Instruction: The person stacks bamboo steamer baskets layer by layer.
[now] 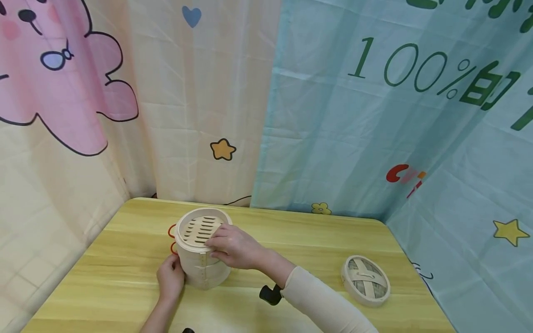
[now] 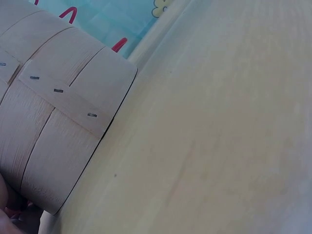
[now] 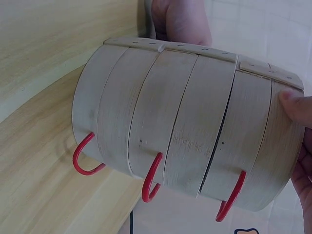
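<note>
A bamboo steamer (image 1: 204, 270) stands upright as a stack of three tiers, with its slotted top tray (image 1: 200, 230) uncovered. Red loop handles (image 3: 152, 178) stick out from each tier's side. My right hand (image 1: 239, 247) grips the top tier's near right rim, thumb (image 3: 292, 105) on the outer wall and fingers over the edge. Low on the left, my left hand (image 1: 170, 277) lies against the bottom of the stack; the steamer partly hides its fingers, and only a bit of them (image 2: 7, 219) shows in the left wrist view.
A round woven bamboo lid (image 1: 366, 280) lies on the right part of the wooden table (image 1: 291, 240). Printed curtains (image 1: 333, 138) hang behind and beside the table. A black device (image 1: 270, 294) sits at my right wrist.
</note>
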Demonstrator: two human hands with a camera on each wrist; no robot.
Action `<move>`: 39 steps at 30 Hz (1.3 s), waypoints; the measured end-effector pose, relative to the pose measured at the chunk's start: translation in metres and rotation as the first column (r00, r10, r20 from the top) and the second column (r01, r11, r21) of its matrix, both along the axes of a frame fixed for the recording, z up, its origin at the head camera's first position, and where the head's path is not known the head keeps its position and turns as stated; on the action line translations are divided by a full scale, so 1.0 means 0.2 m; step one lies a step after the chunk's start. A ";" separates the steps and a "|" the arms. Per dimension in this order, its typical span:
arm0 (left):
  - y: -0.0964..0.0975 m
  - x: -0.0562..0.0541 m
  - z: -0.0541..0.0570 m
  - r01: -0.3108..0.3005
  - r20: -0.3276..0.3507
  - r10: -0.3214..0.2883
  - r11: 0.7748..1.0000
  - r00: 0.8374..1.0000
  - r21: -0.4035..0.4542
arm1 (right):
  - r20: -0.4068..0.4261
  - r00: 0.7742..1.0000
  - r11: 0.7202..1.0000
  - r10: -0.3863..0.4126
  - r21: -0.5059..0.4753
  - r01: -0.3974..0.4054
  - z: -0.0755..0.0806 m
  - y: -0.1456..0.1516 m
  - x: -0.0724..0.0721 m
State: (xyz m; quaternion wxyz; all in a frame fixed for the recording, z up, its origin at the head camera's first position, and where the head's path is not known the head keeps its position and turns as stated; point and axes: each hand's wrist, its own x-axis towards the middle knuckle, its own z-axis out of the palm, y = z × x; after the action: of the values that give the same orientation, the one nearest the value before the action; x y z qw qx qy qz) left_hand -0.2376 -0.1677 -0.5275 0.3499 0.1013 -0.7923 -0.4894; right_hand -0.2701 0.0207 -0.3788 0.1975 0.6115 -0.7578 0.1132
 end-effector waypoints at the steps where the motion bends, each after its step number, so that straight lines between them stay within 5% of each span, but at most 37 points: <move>1: 0.00 0.00 0.00 0.000 -0.001 0.000 1.000 1.000 -0.002 | 0.001 1.000 1.000 0.000 0.000 0.000 0.00 0.00 0.00; 12: 0.02 -0.01 -0.01 0.025 0.055 -0.026 0.999 0.998 0.020 | 0.045 0.997 0.995 -0.055 -0.076 0.058 0.02 0.12 0.01; 19: 0.00 0.00 0.00 0.028 0.084 -0.027 1.000 0.996 -0.006 | 0.094 0.978 0.960 -0.188 -0.191 0.203 -0.01 0.43 -0.01; 29: -0.06 0.04 -0.01 0.004 0.157 -0.008 1.000 0.987 0.027 | 0.078 0.933 0.919 -0.352 -0.157 0.360 -0.17 0.95 -0.01; 35: -0.09 0.04 0.00 0.000 0.177 -0.008 0.999 0.984 0.041 | 0.121 0.869 0.870 -0.480 -0.066 0.489 -0.24 1.23 0.03; 39: -0.10 0.05 0.00 -0.005 0.178 -0.002 0.999 0.984 0.038 | 0.172 0.795 0.810 -0.582 0.030 0.586 -0.28 1.38 0.07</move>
State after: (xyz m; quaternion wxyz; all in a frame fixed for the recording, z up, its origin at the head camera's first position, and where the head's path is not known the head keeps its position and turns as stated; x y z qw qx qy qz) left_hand -0.2275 -0.1878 -0.5271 0.2759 0.1518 -0.8108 -0.4934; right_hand -0.2557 0.2966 -0.4357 0.1638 0.3336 -0.9220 0.1086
